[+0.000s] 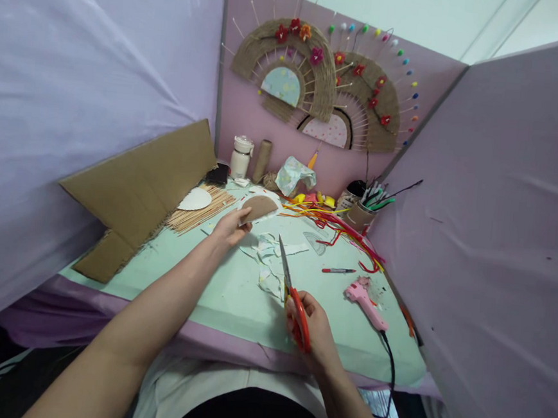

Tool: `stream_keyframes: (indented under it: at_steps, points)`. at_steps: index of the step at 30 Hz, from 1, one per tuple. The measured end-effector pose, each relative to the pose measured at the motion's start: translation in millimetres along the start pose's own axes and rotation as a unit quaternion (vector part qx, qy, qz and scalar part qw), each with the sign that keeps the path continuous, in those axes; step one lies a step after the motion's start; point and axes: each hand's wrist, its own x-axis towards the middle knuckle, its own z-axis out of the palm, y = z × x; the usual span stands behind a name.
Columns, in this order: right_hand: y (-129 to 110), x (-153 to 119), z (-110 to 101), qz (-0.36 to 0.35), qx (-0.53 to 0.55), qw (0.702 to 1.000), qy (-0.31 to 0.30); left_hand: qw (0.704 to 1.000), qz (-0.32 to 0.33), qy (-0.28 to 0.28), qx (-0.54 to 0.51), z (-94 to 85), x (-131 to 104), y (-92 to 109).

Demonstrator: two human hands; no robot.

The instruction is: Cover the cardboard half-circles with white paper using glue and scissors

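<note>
My left hand [234,227] reaches over the back of the table and pinches the edge of a brown cardboard half-circle [260,208]. Behind that piece lies a white round shape, partly covered. In my right hand [312,324], close to the table's front edge, is a pair of scissors [296,297] with red handles. Their blades point up and away from me and look closed. Torn scraps of pale patterned paper [269,260] lie between the two hands.
A pink glue gun [367,304] with a black cord rests at the right, near a red pen [338,271]. Colourful pipe cleaners [340,223], a brush holder [359,216] and a white bottle [241,157] stand behind. Large cardboard [145,189] leans left beside thin sticks [201,212].
</note>
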Motion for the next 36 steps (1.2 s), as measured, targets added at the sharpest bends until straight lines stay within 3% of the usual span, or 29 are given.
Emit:
stream_keyframes:
  at_steps: [6, 13, 20, 36]
  points:
    - [-3.3, -1.4, -0.5, -0.013, 0.029, 0.999, -0.025, 0.994, -0.021, -0.106, -0.007, 1.0, -7.3, 0.4]
    - [-3.1, 4.6, -0.3, -0.033, -0.050, 0.998, -0.026, 0.980, 0.013, -0.193, 0.047, 7.2, -20.7, -0.4]
    - [-1.6, 8.7, 2.2, -0.044, -0.092, 0.995, 0.013, 0.973, 0.020, -0.214, 0.082, 9.0, -26.1, -3.7]
    - [1.5, 9.7, 0.2, -0.047, -0.072, 0.996, -0.015, 0.974, -0.004, -0.209, 0.087, 11.7, -30.6, -4.0]
